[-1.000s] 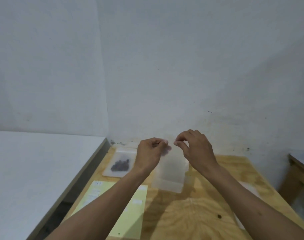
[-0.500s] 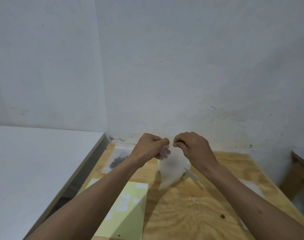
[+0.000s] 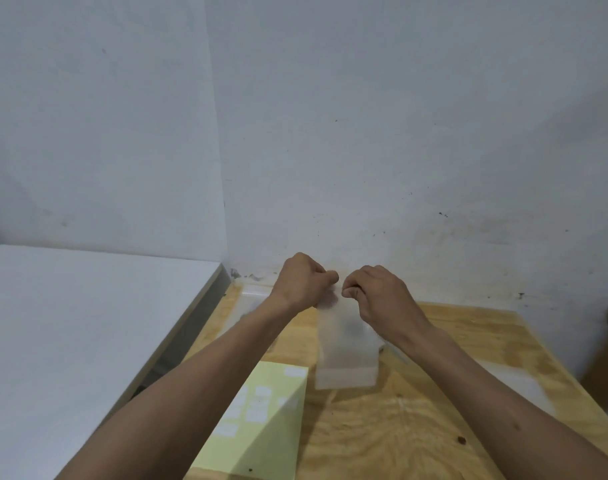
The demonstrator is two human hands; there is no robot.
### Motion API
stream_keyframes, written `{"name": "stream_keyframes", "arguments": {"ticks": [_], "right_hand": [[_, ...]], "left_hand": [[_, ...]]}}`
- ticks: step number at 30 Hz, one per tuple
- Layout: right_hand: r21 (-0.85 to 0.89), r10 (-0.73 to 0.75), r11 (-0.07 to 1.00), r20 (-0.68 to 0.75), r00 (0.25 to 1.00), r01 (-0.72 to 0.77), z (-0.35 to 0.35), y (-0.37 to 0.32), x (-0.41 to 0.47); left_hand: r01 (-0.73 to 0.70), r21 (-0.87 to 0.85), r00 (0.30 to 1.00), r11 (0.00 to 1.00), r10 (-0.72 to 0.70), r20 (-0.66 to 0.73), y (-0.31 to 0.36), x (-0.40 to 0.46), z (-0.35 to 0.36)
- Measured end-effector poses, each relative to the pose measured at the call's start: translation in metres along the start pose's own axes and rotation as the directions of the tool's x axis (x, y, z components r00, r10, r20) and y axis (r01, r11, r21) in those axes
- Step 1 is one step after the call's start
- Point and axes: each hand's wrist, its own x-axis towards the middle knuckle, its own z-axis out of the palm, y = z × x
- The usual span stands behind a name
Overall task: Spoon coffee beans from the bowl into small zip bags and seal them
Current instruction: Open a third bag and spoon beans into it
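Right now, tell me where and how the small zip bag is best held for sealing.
Hold the zip bag by its top edge, from above, one of the hands at each side. It hangs upright with its mouth up, and the left hand and right hand already pinch that edge, so the body hangs free above the wooden table.

Zip bag (image 3: pixel 346 355) swung from tilted to hanging straight; hands' grip on top unchanged.

Plywood table (image 3: pixel 434 427) w/ yellow-green sheet (image 3: pixel 261 427), maybe tray (image 3: pixel 250 299)
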Motion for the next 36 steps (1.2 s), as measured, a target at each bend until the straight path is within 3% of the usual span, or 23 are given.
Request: {"name": "stream_keyframes", "arguments": {"ticks": [3, 5, 8, 10, 12, 13, 17, 20, 22, 26, 29, 33, 36], "right_hand": [[-0.008, -0.009, 1.0, 0.064, 0.998, 0.009, 0.003, -0.012, 0.003], [-0.068, 0.075, 0.995, 0.146, 0.986, -0.066, -0.002, -0.019, 0.007], [-0.084, 0.182, 0.983, 0.261, 0.948, -0.166, -0.015, -0.018, 0.014], [-0.053, 0.212, 0.977, 0.323, 0.922, -0.206, -0.022, -0.02, 0.015], [-0.004, 0.264, 0.961, 0.301, 0.916, -0.275, -0.022, -0.02, 0.013], [0.043, 0.304, 0.944, 0.276, 0.912, -0.328, -0.023, -0.02, 0.011], [0.196, 0.418, 0.858, 0.272, 0.867, -0.475, -0.027, -0.019, 0.014], [0.249, 0.445, 0.808, 0.338, 0.83, -0.534, -0.03, -0.019, 0.019], [0.343, 0.427, 0.731, 0.444, 0.788, -0.589, -0.028, -0.019, 0.02], [0.463, 0.377, 0.592, 0.565, 0.734, -0.66, -0.029, -0.016, 0.017], [0.559, 0.362, 0.424, 0.617, 0.699, -0.713, -0.037, -0.012, 0.015], [0.479, 0.239, 0.639, 0.619, 0.748, -0.601, -0.039, 0.001, 0.01], [0.458, 0.201, 0.686, 0.628, 0.752, -0.565, -0.039, -0.001, 0.008]], "left_hand": [[0.008, 0.021, 0.993, 1.0, -0.005, -0.119, -0.005, 0.003, 0.004], [0.001, 0.031, 0.987, 1.0, 0.004, -0.158, -0.013, 0.005, 0.006], [-0.06, 0.026, 0.994, 0.998, 0.063, -0.094, -0.014, 0.0, 0.002], [-0.07, -0.118, 0.997, 0.991, 0.064, -0.053, -0.013, -0.005, -0.004], [-0.027, -0.316, 0.999, 0.948, 0.032, 0.012, -0.012, -0.011, -0.01], [-0.028, -0.326, 0.999, 0.945, 0.04, 0.031, -0.012, -0.014, -0.011], [-0.157, 0.068, 0.974, 0.985, 0.143, 0.173, -0.02, -0.032, -0.008], [-0.374, 0.402, 0.924, 0.836, 0.296, 0.243, -0.033, -0.035, 0.006], [-0.394, 0.537, 0.919, 0.746, 0.311, 0.242, -0.046, -0.027, 0.012], [-0.42, 0.474, 0.905, 0.774, 0.397, 0.153, -0.053, -0.023, 0.018], [-0.456, 0.421, 0.889, 0.784, 0.421, 0.179, -0.049, -0.025, 0.018], [-0.47, 0.434, 0.882, 0.769, 0.417, 0.218, -0.038, -0.028, 0.015], [-0.463, 0.45, 0.886, 0.763, 0.41, 0.216, -0.032, -0.031, 0.018]]}}
